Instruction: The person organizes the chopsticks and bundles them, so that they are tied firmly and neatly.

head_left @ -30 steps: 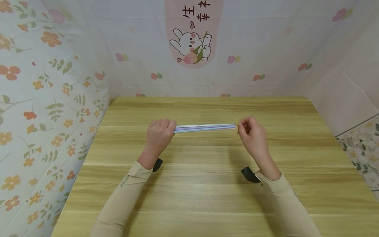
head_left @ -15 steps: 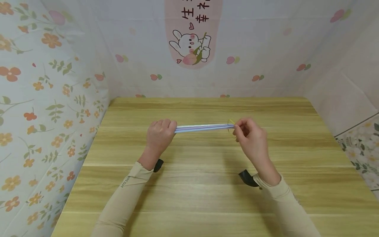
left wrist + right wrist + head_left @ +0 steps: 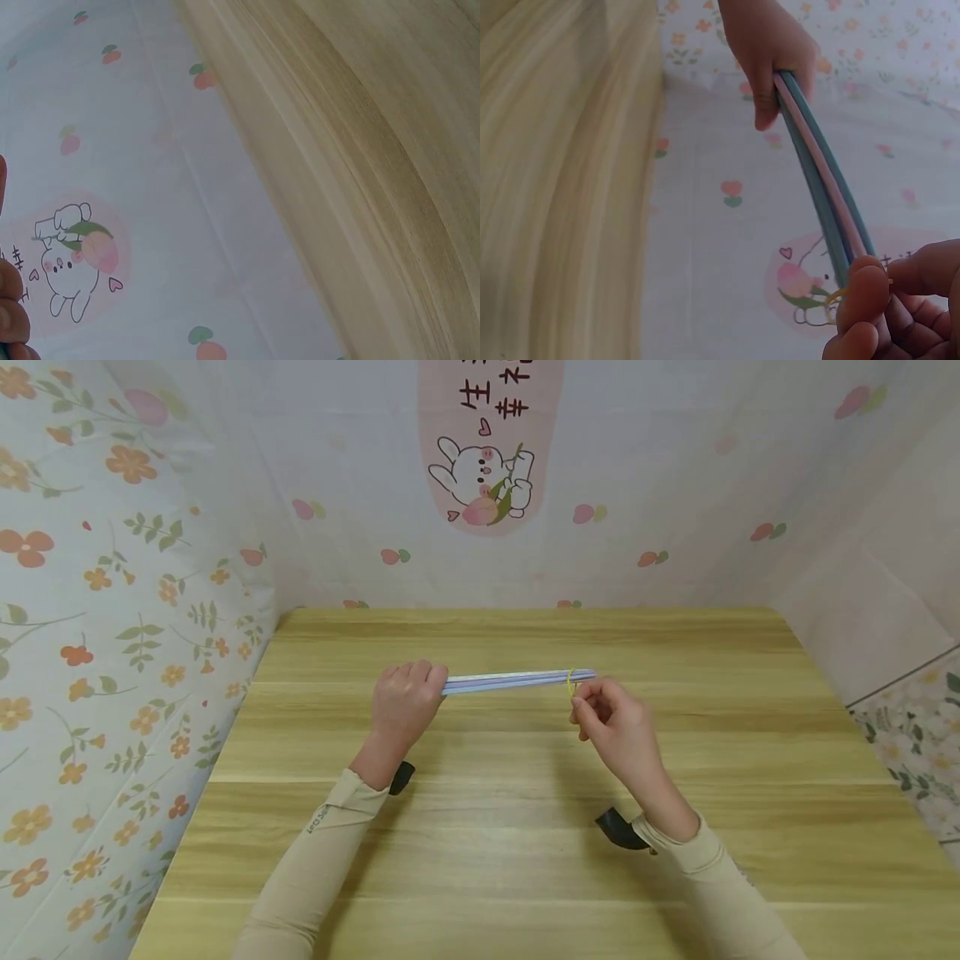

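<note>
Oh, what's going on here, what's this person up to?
A person is handling a bundle of thin, pastel-coloured sticks above a wooden table. The left hand holds one end in its fist. The right hand pinches a thin yellow band, which crosses the bundle near the other end and appears to loop around it. It looks as though they're banding the sticks together.

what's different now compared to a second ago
The right hand has moved left and slightly toward the person, bringing the yellow band from just off the free end of the thin sticks to around them near that end. The left hand still grips the other end.
</note>
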Demonstrator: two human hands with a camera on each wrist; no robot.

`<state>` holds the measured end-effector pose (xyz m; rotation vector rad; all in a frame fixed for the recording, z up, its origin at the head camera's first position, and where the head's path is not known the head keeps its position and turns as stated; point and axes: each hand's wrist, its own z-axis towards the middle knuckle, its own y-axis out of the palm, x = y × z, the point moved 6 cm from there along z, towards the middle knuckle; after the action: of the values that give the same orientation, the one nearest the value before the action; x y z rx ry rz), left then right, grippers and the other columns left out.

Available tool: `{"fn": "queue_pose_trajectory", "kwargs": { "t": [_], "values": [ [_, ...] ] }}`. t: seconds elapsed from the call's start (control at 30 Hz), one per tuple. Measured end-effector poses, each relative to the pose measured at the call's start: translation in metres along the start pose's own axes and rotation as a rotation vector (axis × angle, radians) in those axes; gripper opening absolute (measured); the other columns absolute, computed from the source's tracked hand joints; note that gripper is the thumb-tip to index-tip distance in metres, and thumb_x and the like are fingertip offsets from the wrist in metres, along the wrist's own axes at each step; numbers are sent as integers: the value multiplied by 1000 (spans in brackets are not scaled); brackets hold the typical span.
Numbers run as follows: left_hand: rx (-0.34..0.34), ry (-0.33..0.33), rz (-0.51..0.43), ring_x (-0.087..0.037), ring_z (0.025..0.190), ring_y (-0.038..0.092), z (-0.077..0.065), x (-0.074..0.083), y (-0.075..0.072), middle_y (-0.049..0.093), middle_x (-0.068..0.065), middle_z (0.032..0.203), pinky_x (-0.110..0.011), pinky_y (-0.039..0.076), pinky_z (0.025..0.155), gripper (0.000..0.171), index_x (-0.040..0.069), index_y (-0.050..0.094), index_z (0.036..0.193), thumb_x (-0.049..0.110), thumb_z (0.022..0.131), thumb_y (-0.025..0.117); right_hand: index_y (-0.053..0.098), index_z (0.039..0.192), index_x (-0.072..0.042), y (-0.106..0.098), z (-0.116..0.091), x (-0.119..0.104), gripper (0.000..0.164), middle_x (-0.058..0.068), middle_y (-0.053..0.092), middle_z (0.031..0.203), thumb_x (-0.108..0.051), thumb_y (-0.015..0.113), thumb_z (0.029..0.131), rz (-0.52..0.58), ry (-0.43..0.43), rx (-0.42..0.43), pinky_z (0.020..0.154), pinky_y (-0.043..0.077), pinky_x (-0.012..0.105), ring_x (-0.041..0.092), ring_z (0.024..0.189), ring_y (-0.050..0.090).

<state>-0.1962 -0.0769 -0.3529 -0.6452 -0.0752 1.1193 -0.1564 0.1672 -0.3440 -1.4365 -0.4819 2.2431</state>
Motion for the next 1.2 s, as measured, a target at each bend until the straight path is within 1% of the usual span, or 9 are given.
{"fn": "queue_pose_trajectory", "kwargs": {
  "t": [0.1,0.23,0.4,0.6,0.67,0.87,0.97,1.1,1.2],
  "values": [
    [-4,0,0,-15,38,40,0,-1,0,50,-5,50,-24,24,39,43,6,49,61,18,102,45,59,92,2,4,-2,5,5,11,62,68,-3,60,92,56,51,-31,46,44,20,12,49,54],
    [0,1,-2,-15,37,40,0,-2,0,48,-4,50,-24,24,38,45,6,48,61,20,103,43,58,94,2,10,-4,17,12,15,63,72,-9,55,96,165,165,-80,50,48,22,12,51,56],
    [-5,11,-5,-15,37,40,-1,-2,1,46,-4,49,-24,24,39,44,7,47,60,19,103,43,57,97,3,16,-6,38,22,7,63,74,-18,49,100,308,320,-135,54,51,27,13,55,59],
    [-1,27,-21,-15,36,40,-1,-1,0,45,-4,47,-23,23,39,45,7,47,60,19,103,42,58,102,7,19,-6,58,26,11,64,77,-18,50,100,364,411,-164,57,52,28,10,58,60],
    [1,30,-18,-15,36,39,-1,-1,0,44,-4,47,-24,23,39,45,7,46,60,18,103,42,59,104,8,19,-6,62,27,13,64,78,-17,52,99,364,424,-176,58,51,28,9,59,60],
    [-2,28,-19,-14,37,35,-3,-2,1,43,-3,47,-24,23,39,44,7,45,60,18,102,45,61,103,10,22,-5,67,22,7,64,76,-10,56,96,351,448,-211,58,51,24,8,59,58],
    [-16,14,-21,-15,37,35,-4,-4,3,44,-4,48,-24,24,39,43,6,46,61,18,102,46,63,101,10,24,-8,67,19,13,65,78,-7,58,94,295,433,-233,58,51,24,8,59,58],
    [-33,-7,-18,-14,37,32,-5,-4,4,41,-3,48,-24,23,39,41,7,45,61,16,101,47,69,99,6,25,-13,59,16,20,67,85,-7,62,92,232,382,-271,60,51,24,9,62,58],
    [-31,-19,-16,-13,37,29,-5,-4,4,39,-2,47,-24,23,39,40,8,43,60,14,99,51,72,95,5,26,-17,47,13,21,69,91,-3,64,89,226,266,-286,62,52,23,8,65,60]
  ]
}}
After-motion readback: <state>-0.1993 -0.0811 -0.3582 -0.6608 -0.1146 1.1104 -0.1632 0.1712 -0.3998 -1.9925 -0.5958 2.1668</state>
